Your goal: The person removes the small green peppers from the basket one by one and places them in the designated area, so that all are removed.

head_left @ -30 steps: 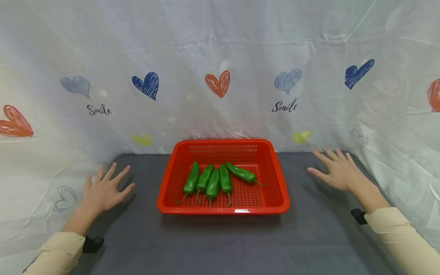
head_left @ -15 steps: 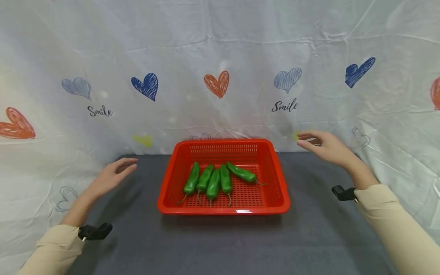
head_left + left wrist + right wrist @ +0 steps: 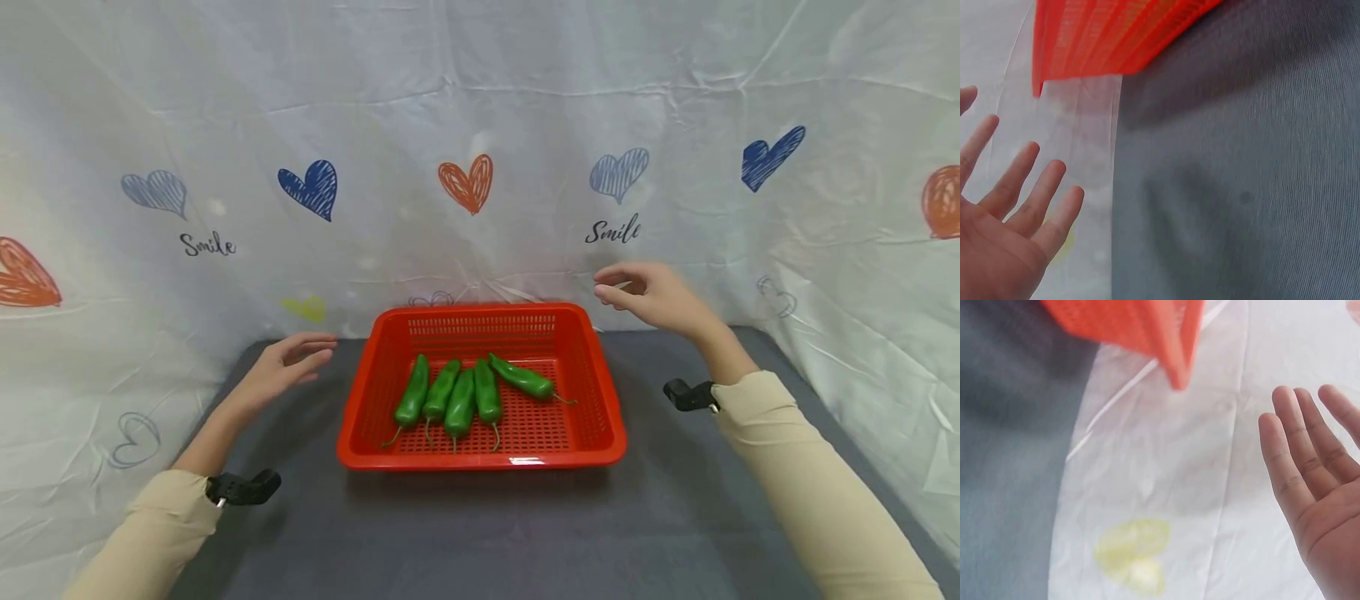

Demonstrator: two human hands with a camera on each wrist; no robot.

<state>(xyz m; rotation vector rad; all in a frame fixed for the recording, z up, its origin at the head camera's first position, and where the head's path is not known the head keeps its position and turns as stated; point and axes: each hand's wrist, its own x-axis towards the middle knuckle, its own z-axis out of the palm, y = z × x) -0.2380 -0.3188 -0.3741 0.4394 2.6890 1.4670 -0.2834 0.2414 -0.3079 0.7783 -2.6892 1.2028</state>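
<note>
Left hand (image 3: 279, 372) and right hand (image 3: 654, 295) (relaxed, holding nothing) have the red basket (image 3: 465, 461) between them.

Heart-printed sheeting (image 3: 540, 67) around a gray table (image 3: 480, 542) suggests a screened-off workspace.

Peppers (image 3: 460, 406) in basket (image 3: 450, 461); basket on table (image 3: 480, 533); sheet (image 3: 375, 50) behind.

We see blue hearts (image 3: 311, 191), orange hearts (image 3: 467, 184) and "Smile" (image 3: 613, 230) on a white sheet (image 3: 540, 67) behind a gray table (image 3: 480, 533).
</note>
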